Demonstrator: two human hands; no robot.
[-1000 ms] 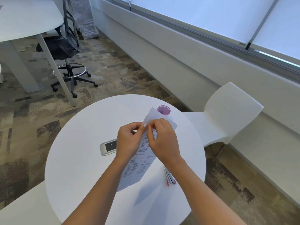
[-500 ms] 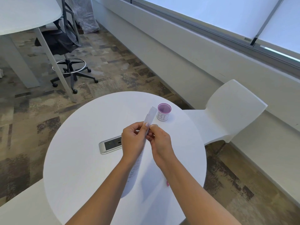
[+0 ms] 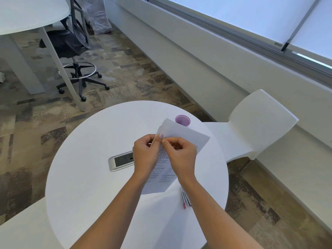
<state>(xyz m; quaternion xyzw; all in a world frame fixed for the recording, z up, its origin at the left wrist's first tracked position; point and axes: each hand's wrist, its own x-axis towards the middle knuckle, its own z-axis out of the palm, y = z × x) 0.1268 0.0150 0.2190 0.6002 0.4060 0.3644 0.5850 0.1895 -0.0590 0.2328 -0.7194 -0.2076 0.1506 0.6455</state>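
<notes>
there, in the head view, the left hand (image 3: 146, 156) and the right hand (image 3: 181, 157) both pinched a printed paper sheet (image 3: 179, 139) near its top, holding it above the round white table (image 3: 86, 177), in front of a purple cup (image 3: 182, 120); markers (image 3: 185, 198) lay by the right wrist.

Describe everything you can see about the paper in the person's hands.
The paper is a thin white sheet printed with small black text in columns, too small to read. It is held up, tilted, above the round table. The left hand and right hand pinch its left edge near the top, where two layers seem to part. Its top corner hides part of the purple cup behind it; its bottom corner points down toward the table.
</notes>
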